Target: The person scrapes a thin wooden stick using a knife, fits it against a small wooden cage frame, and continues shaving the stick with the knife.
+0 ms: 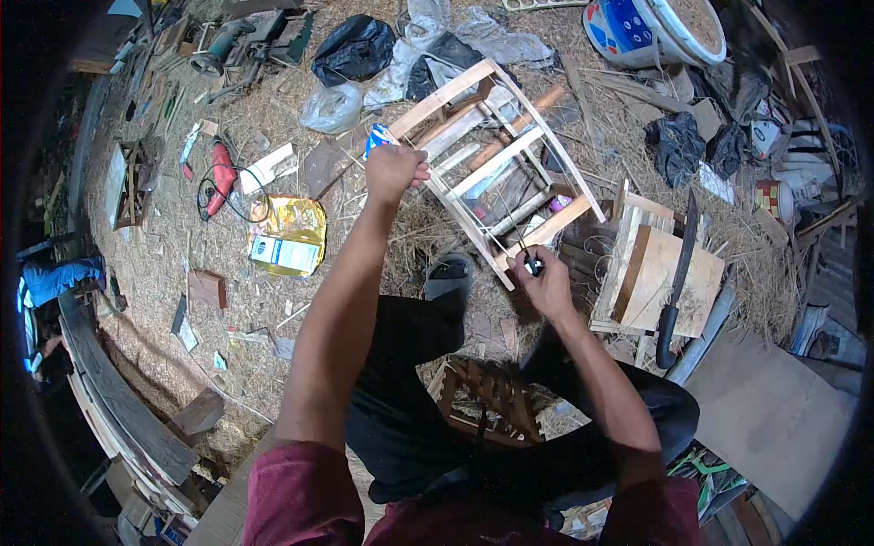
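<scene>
A light wooden frame point(499, 162) with slats stands tilted on the littered ground in front of my knees. My left hand point(397, 170) is closed at the frame's upper left side, beside a small blue and white packet point(379, 137); what its fingers grip is hidden. Near the frame's lower corner, my right hand point(539, 273) is closed around a small dark tool point(532, 264) with a thin shaft pointing up over the frame.
A machete point(680, 278) lies on a wooden block point(648, 273) at the right. At the left are a red drill point(218, 177) with a cord and a gold bag point(288, 237). A white bucket point(651, 32) stands at the back right. A person's blue sleeve point(62, 278) shows far left.
</scene>
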Motion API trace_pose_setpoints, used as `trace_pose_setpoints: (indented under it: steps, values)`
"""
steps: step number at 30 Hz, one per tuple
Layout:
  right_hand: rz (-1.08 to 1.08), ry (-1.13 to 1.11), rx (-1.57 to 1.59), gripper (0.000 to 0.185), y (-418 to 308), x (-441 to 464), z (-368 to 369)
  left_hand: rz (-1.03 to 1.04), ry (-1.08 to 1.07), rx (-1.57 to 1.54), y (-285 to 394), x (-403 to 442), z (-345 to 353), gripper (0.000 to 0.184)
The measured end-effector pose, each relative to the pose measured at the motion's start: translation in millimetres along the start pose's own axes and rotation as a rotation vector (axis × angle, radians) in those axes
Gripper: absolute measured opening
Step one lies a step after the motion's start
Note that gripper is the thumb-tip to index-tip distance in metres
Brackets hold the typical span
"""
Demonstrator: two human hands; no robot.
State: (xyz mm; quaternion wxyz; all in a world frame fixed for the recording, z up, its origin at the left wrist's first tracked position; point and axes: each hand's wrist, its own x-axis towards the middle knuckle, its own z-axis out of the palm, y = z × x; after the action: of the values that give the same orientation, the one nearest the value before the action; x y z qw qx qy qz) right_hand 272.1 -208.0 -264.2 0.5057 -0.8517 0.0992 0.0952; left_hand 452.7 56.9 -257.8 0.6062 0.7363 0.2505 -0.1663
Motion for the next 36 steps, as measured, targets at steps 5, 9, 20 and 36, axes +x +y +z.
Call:
trace_pose_setpoints:
  steps: [5,9,20,36]
  values:
    - [-0.007,-0.007,0.047,0.023,4.6,0.1,0.5,-0.037,0.0,0.028,0.6,4.4,2.2,0.013]
    - [0.006,0.008,0.029,0.024,4.2,-0.8,2.5,-0.027,-0.004,0.042,-2.7,8.0,1.4,0.014]
    - [0.088,0.028,0.128,0.019,6.0,0.6,10.8,-0.04,-0.021,0.03,-1.0,8.1,-0.8,0.016]
    - [0.104,-0.091,0.037,0.015,-4.9,-6.3,9.4,-0.037,-0.032,0.067,7.6,-0.9,2.3,0.016]
